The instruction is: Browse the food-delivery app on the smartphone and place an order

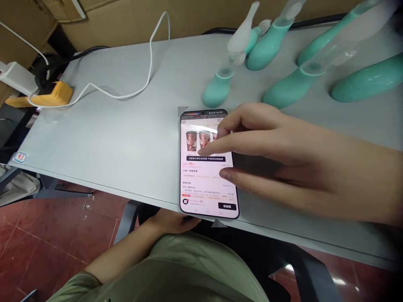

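Observation:
A smartphone (206, 178) lies face up at the front edge of the grey table, its lit screen showing two red cups, lines of text and a dark button at the bottom. My right hand (270, 159) reaches over it from the right, holding nothing. Its index finger is on or just above the screen near the cups; thumb and fingers are apart. Below the table edge my left hand (173, 221) rests on my lap. The fingers that show there are stretched out, and the tabletop hides part of that hand.
Several turquoise bulb-shaped items with clear and white tips, among them a small one (217, 90), stand or lean at the back right. A white cable (126, 96) crosses the table from a yellow power strip (59, 94). Cardboard (126, 21) borders the back.

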Motion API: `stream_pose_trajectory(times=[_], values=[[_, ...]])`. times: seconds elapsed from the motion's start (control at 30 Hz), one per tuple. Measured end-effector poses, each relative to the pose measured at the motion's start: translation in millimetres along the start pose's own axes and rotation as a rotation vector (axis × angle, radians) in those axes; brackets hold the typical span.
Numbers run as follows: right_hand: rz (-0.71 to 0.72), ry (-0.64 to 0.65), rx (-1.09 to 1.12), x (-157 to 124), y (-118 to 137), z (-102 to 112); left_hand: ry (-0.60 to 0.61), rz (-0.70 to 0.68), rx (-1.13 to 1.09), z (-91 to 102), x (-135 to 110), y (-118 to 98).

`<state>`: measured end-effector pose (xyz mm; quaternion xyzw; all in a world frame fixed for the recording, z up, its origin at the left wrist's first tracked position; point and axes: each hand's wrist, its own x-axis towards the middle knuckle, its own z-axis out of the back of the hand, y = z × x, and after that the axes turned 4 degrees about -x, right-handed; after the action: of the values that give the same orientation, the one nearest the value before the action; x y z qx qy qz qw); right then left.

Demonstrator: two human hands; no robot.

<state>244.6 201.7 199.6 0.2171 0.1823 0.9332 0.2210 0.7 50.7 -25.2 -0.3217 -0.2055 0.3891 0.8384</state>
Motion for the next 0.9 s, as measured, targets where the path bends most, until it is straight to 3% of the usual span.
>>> stream_pose_trajectory(times=[0.3,0.53,0.77,0.9], values=[[0.130,0.050,0.111,2,7,8,0.000,0.026,-0.050,1.2,11,1],[0.177,0.178,0.113,-1,8,3,0.018,0.109,-0.076,14.2,30,-6],[0.168,0.096,0.084,0,6,6,-0.010,0.015,-0.053,1.5,19,4],[0.189,0.152,0.102,0,5,8,0.004,0.039,-0.057,4.8,24,1]])
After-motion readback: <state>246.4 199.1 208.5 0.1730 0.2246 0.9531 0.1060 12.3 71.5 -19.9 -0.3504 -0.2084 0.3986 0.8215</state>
